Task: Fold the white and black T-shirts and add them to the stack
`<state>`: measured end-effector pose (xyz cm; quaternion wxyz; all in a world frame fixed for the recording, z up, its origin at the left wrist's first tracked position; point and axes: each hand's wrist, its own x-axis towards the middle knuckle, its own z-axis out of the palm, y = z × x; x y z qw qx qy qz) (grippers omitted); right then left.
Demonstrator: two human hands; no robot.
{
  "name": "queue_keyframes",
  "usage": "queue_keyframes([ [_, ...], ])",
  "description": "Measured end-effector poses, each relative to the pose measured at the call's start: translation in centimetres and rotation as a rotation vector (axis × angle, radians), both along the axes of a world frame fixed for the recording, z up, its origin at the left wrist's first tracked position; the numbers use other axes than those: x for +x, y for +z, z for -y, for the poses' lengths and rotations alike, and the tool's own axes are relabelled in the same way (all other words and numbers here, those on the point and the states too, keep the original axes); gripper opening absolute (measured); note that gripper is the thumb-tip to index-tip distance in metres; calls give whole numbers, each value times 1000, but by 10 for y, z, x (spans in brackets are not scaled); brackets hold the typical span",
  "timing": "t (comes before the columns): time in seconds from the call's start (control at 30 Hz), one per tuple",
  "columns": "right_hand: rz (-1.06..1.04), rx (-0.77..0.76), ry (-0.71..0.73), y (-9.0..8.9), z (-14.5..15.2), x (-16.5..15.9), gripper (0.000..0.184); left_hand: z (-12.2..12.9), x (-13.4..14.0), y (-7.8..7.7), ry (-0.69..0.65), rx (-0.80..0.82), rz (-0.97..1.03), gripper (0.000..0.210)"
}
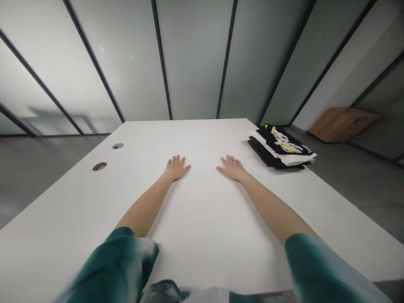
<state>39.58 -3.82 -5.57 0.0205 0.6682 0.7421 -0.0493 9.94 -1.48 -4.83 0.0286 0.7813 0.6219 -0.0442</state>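
Both of my arms reach forward over a white table [202, 219]. My left hand [176, 168] lies palm down on the tabletop, fingers spread, holding nothing. To its right, a short gap away, my right hand [232, 168] rests flat in the same way with its fingers apart. A stack of folded clothes [280, 147] sits at the table's right edge, nearest to my right hand but not touched by it. Its top piece is black with white and yellow print; white and black layers show below.
Two round holes pierce the tabletop at the left, one with a brown inside [99, 166] and one grey [118, 146]. Frosted glass panels [194, 59] with dark frames stand behind the table. A wooden cabinet [342, 124] is on the grey floor at the right.
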Motion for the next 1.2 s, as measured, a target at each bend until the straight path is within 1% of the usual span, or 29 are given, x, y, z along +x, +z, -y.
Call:
queue_keyframes([
  [0.67,2,-10,-3,6,3,-2,85,-1,-1,-1,-7,5,28,77],
  [1.2,-17,-10,2,7,3,-2,87,3,-1,3,-13,27,0,75],
])
